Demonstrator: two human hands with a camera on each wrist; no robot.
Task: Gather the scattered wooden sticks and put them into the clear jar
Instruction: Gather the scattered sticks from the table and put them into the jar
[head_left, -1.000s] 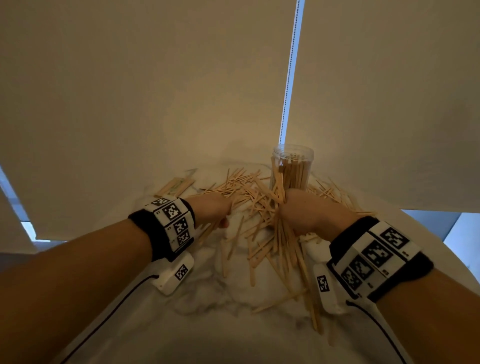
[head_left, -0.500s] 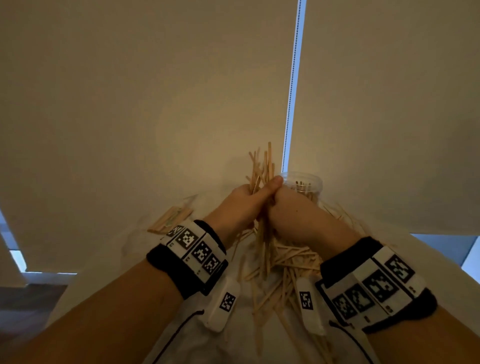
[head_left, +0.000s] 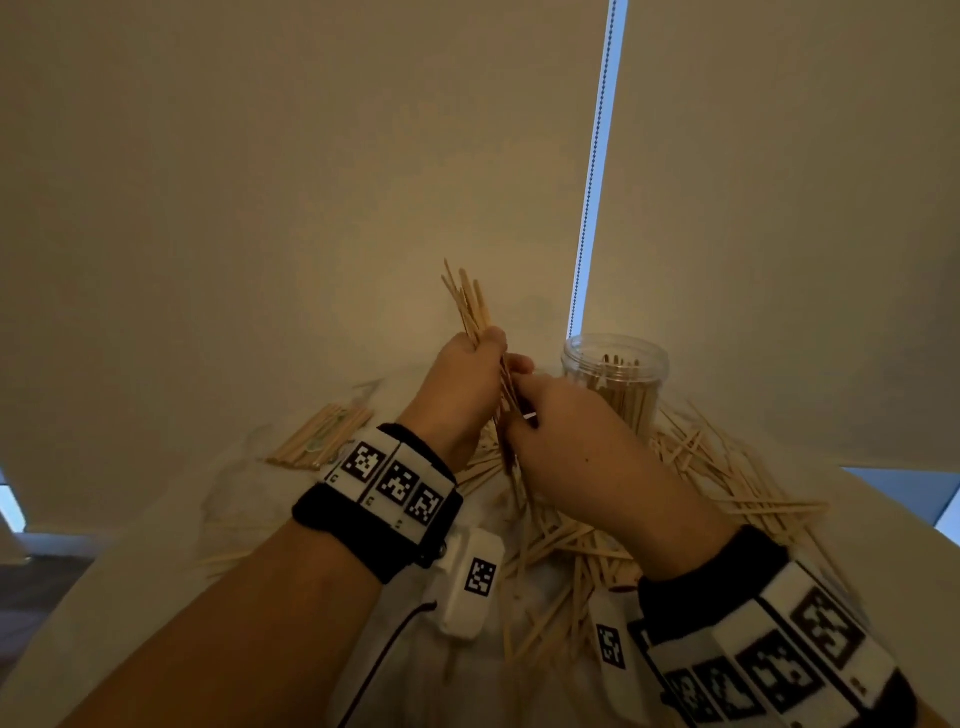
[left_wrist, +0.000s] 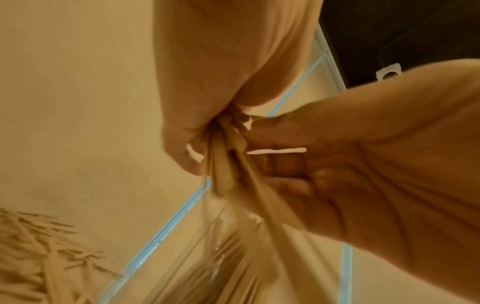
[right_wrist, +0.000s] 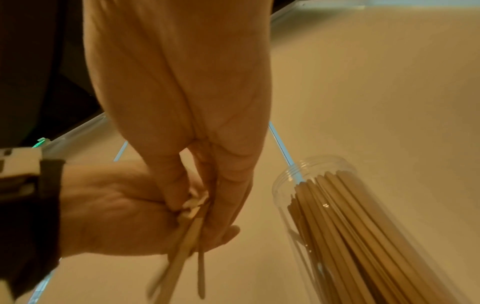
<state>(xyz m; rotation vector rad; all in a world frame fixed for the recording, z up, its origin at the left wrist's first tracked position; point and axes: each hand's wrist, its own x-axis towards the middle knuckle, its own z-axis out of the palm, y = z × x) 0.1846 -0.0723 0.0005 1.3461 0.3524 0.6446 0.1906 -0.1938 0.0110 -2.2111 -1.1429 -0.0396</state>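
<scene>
Gripping a bundle of sticks (head_left: 470, 306), the left hand (head_left: 462, 384) has its fingers curled round thin, flat, pale wooden strips that fan upward above the fist. Just right of it, the right hand (head_left: 566, 431) pinches the lower part of the same bundle, fingers bent round it. Further right stands the jar (head_left: 615, 382), a clear, round plastic cylinder with a threaded rim, open and packed with upright sticks. Loose sticks (head_left: 727, 478) lie scattered on the white table (head_left: 78, 623) around it.

Both forearms raised, close together. Left grip (head_left: 470, 376) fisted around sticks; right grip (head_left: 563, 415) curled, pinching same sticks.
</scene>
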